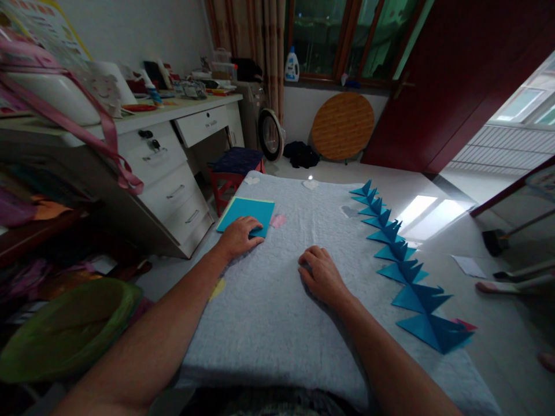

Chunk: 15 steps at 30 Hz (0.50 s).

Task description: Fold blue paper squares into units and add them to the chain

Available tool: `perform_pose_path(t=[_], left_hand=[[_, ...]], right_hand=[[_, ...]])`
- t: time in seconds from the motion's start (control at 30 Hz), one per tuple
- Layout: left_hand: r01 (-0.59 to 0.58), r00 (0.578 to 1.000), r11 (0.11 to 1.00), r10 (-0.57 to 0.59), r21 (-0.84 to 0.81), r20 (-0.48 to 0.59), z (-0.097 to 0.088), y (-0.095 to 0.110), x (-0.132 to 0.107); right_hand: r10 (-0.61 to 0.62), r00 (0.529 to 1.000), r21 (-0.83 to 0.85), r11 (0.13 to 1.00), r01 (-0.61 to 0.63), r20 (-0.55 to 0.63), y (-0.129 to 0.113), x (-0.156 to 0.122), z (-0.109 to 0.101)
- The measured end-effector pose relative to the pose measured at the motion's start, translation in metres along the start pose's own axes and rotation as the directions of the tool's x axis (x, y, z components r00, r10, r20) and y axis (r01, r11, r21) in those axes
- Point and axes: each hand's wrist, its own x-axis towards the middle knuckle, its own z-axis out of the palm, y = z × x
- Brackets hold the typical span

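My left hand rests palm down on the near corner of a stack of blue paper squares at the left edge of a grey quilted cloth. Its fingers lie flat on the top sheet. My right hand sits in the middle of the cloth with its fingers curled under, knuckles up; nothing shows in it. Along the cloth's right edge runs a row of several folded blue paper pieces, overlapping one another from far to near.
A white desk with drawers stands at the left, a red stool beside it. A green bowl is at the near left. A round wooden tabletop leans on the far wall. A small pink paper scrap lies by the stack.
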Motion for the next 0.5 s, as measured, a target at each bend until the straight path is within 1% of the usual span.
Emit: perform_pose_path(t=[0.13, 0.27, 0.37, 0.5], left_hand=[[0.062, 0.998, 0.997, -0.063, -0.035, -0.019, -0.0014, 0.0025, -0.0011], [0.108, 0.992, 0.986, -0.115, -0.125, -0.052, -0.0009, 0.0004, -0.0006], [0.133, 0.983, 0.975, -0.152, -0.177, -0.099, 0.0016, -0.0036, 0.0], [0.161, 0.967, 0.97, -0.192, -0.179, -0.168, 0.0046, -0.0052, 0.0003]], right_hand=[[-0.003, 1.0, 0.007, 1.0, 0.003, -0.004, 0.0018, 0.0003, 0.0018], [-0.004, 1.0, 0.001, 1.0, 0.004, 0.001, 0.0019, 0.0003, 0.0012], [-0.007, 1.0, 0.002, 1.0, 0.007, -0.001, 0.0019, 0.0005, 0.0008], [-0.01, 1.0, 0.005, 1.0, 0.01, -0.003, 0.0017, 0.0006, 0.0009]])
